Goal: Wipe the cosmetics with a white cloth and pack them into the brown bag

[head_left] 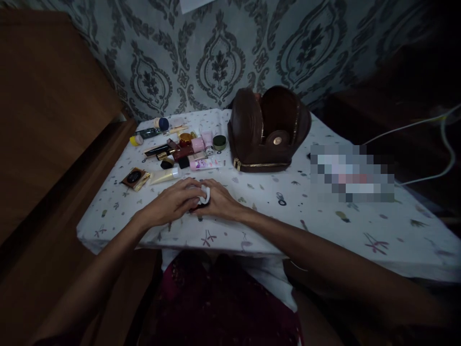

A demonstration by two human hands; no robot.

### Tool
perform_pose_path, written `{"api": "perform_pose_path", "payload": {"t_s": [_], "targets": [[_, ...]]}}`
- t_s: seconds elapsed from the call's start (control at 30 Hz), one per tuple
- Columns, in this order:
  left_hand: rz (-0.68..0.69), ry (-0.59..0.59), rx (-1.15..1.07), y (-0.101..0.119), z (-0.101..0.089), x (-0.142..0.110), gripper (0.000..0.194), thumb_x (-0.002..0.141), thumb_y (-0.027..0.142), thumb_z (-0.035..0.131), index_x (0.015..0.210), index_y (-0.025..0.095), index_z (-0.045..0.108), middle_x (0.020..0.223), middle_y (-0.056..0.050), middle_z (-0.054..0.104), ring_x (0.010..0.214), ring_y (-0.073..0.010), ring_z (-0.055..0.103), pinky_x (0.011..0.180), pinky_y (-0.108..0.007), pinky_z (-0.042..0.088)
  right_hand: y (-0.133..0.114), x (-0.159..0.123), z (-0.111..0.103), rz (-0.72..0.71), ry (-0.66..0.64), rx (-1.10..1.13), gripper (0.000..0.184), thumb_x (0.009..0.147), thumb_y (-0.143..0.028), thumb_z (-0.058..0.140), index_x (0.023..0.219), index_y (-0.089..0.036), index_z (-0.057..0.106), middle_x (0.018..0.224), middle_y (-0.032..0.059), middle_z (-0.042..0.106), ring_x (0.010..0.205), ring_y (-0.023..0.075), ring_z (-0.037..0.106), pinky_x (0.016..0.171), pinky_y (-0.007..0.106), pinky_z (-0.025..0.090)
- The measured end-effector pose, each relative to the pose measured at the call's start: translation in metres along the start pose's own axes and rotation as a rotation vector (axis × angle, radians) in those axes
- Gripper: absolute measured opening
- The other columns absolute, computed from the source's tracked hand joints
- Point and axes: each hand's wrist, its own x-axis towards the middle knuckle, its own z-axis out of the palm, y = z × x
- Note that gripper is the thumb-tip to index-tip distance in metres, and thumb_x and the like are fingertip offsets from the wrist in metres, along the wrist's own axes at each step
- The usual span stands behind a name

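My left hand (179,200) and my right hand (220,201) meet just above the table near its front edge, both closed. Between the fingers shows a white, folded, soft-looking piece (206,193), perhaps a wipe. Under it sits a small dark object (200,207), mostly hidden by the fingers, so its kind is unclear. My left fingers press over the white piece from above, while my right hand wraps the dark object from the side. Just beyond my left hand lie a cream-coloured tube (163,176) and a dark round compact (134,176) on a gold-brown base.
A brown cosmetic bag (264,149) stands unzipped at the back. Left of it lie several cosmetics, among them a pink patterned tube (205,164) and a dark green jar (219,142). A blurred-out item and a white cable (428,179) are on the right. Wooden furniture (46,125) borders the left.
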Motion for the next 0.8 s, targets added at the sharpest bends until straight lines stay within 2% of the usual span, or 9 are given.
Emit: {"api": "perform_pose_path", "payload": {"t_s": [0.2,0.33,0.47,0.6,0.8], "targets": [[0.056,-0.024,0.122,0.006,0.000,-0.006,0.028,0.103,0.025,0.041,0.116,0.024,0.066,0.142,-0.010,0.053,0.129,-0.0254,0.054,0.105,-0.042,0.048,0.001,0.000,0.002,0.002,0.013,0.010,0.066,0.066,-0.047,0.089,0.118,-0.015,0.063,0.115,0.0124,0.062,0.111,0.0307,0.056,0.098,0.049,0.047],[0.100,0.054,0.099,-0.002,0.006,-0.018,0.028,0.103,0.022,0.042,0.114,0.021,0.068,0.144,-0.013,0.056,0.140,-0.0280,0.048,0.111,-0.047,0.046,0.003,0.001,0.003,-0.020,0.025,-0.002,0.063,0.063,-0.046,0.090,0.112,-0.016,0.065,0.112,0.0108,0.063,0.109,0.0302,0.057,0.095,0.047,0.048],[0.145,0.118,0.061,-0.011,0.012,-0.032,0.028,0.103,0.018,0.042,0.115,0.020,0.067,0.143,-0.011,0.059,0.148,-0.0259,0.040,0.117,-0.048,0.041,0.006,0.002,0.003,-0.046,0.011,-0.043,0.058,0.062,-0.039,0.090,0.110,-0.018,0.066,0.110,0.0096,0.064,0.108,0.0304,0.057,0.093,0.046,0.048],[0.173,0.203,0.053,-0.018,0.017,-0.043,0.028,0.102,0.014,0.044,0.116,0.020,0.067,0.143,-0.012,0.061,0.146,-0.0241,0.044,0.116,-0.046,0.044,0.004,0.002,0.001,-0.056,-0.010,-0.042,0.051,0.068,-0.040,0.087,0.107,-0.016,0.066,0.110,0.0111,0.064,0.107,0.0307,0.056,0.092,0.046,0.047],[0.101,0.342,0.023,-0.021,0.030,-0.053,0.027,0.101,0.016,0.047,0.115,0.022,0.069,0.147,-0.012,0.058,0.142,-0.0239,0.048,0.113,-0.044,0.048,0.002,0.003,0.001,-0.053,-0.019,-0.069,0.048,0.068,-0.042,0.088,0.101,-0.015,0.065,0.106,0.0113,0.064,0.103,0.0289,0.056,0.091,0.043,0.047]]}}
